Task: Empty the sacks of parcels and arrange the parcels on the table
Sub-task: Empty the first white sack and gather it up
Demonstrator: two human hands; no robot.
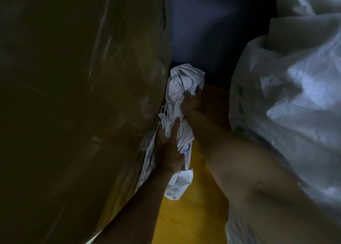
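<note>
Head view: left hand (170, 151), right hand (191, 104) fingers clamped on crumpled sack (184, 77); print illegible.

Nothing here can be read, as the view is dark and blurred. The white sack (287, 99) on the right carries a column of green marks (239, 112) down its left edge. They are too smeared to tell whether they are letters or a logo. The crumpled white bag (181, 88) in the middle bears dark print (184, 148), bluish in its lower folds, which the creases break into strokes that form no word. The brown box (83, 96) on the left shows dim print (123, 195) along its right edge, near the lower corner and again near the top. That print is illegible too.
</note>
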